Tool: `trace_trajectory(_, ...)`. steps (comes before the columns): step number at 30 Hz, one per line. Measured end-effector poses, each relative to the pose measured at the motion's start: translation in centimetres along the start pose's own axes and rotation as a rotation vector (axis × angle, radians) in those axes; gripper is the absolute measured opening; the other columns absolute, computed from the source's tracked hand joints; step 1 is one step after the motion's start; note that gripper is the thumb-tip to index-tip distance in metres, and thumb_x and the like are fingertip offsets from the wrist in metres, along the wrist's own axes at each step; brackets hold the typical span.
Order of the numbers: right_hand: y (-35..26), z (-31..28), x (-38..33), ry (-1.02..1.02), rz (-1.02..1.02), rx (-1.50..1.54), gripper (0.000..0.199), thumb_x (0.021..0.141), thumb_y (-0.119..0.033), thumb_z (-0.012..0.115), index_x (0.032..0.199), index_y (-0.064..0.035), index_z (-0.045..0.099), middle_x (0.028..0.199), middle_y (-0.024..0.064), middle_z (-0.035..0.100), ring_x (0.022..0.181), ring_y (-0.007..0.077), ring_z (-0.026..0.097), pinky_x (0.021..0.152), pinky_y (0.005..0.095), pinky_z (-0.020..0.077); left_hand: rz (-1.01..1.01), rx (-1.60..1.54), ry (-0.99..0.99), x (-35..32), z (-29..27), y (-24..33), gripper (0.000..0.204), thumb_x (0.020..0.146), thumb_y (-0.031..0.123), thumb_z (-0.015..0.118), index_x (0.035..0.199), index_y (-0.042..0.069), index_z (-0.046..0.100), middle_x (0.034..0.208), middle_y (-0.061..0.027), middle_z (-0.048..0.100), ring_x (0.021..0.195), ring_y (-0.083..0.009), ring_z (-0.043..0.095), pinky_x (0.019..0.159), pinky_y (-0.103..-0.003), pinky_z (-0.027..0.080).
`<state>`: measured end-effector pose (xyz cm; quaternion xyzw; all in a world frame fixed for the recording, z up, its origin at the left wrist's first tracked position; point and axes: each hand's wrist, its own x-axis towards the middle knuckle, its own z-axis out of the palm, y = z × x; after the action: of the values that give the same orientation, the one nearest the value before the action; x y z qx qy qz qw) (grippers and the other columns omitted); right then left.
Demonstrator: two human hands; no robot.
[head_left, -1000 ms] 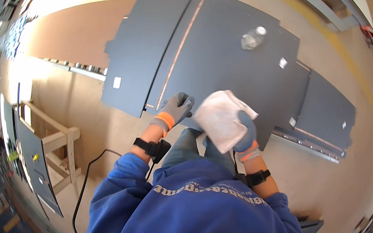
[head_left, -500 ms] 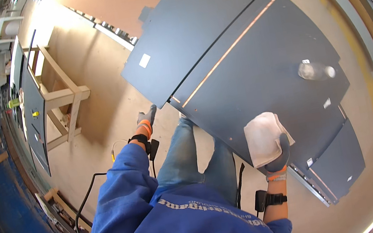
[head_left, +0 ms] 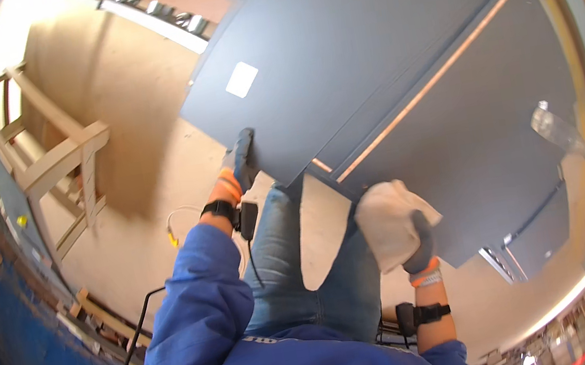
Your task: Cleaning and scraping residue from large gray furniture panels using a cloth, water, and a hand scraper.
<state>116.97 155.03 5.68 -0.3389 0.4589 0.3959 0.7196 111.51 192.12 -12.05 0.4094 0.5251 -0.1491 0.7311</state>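
A dark grey flat panel (head_left: 376,37) lies in front of me, with a copper-coloured strip (head_left: 430,79) running across it and a white label (head_left: 242,79) near its left corner. On its near left edge rests my left hand (head_left: 244,153), in a grey glove, fingers stretched out along the surface. A folded whitish cloth (head_left: 390,222) is gripped by my right hand (head_left: 420,244), also gloved, beside the panel's near edge and over my right thigh. Farther right, a clear plastic bottle (head_left: 561,130) lies on its side on the panel.
A pale wooden trestle (head_left: 75,153) stands on the left. Below it a thin cable with a yellow connector (head_left: 174,241) lies on the floor. Smaller dark panel pieces with a metal rail (head_left: 497,266) sit at the right. Wooden offcuts (head_left: 102,315) are at lower left.
My left hand has come from beside the panel's corner onto its near left edge. The cloth in my right hand has moved left, off the panel. The whole view has turned.
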Motion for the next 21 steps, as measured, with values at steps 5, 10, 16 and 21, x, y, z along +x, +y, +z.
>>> trace_trajectory(5,0.2,3.4,3.5,-0.095,-0.343,-0.902,0.055,0.091,-0.036,0.048,0.132,-0.0011,0.036,0.125,0.0114,0.049,0.112,0.0203,0.049,0.094,0.0306,0.0411,0.183,0.042,0.240,-3.4,0.5,1.2,0.049,0.078,0.038,0.066,0.106,-0.001,0.056,0.101,-0.0066,0.057,0.089,-0.0160,0.053,0.074,-0.029,0.045)
trace_trajectory(10,-2.6,5.9,7.7,-0.059,-0.495,-0.766,0.060,0.086,-0.041,0.053,0.130,-0.0030,0.038,0.120,0.0090,0.051,0.108,0.0178,0.050,0.093,0.0259,0.0400,0.207,0.059,0.331,-8.6,-2.0,4.1,0.054,0.081,0.040,0.062,0.114,-0.002,0.053,0.109,-0.0072,0.057,0.094,-0.0169,0.051,0.082,-0.032,0.044)
trace_trajectory(16,-3.5,13.6,12.5,0.147,-0.516,-1.231,0.050,0.067,-0.047,0.066,0.098,-0.0077,0.060,0.090,0.0054,0.060,0.085,0.0205,0.056,0.079,0.0361,0.0436,0.263,-0.241,0.308,-15.9,-10.3,3.4,0.067,0.088,0.051,0.045,0.132,0.002,0.035,0.134,-0.0086,0.036,0.121,-0.0200,0.034,0.102,-0.035,0.028)
trace_trajectory(21,-0.5,16.2,18.7,-0.081,-0.131,0.196,0.052,0.073,-0.051,0.063,0.101,-0.0076,0.058,0.093,0.0011,0.060,0.090,0.0216,0.054,0.083,0.0485,0.0419,0.432,0.174,0.618,-18.0,-13.2,3.3,0.066,0.095,0.043,0.031,0.142,0.001,0.012,0.148,-0.0119,0.014,0.136,-0.0234,0.016,0.111,-0.034,0.013)
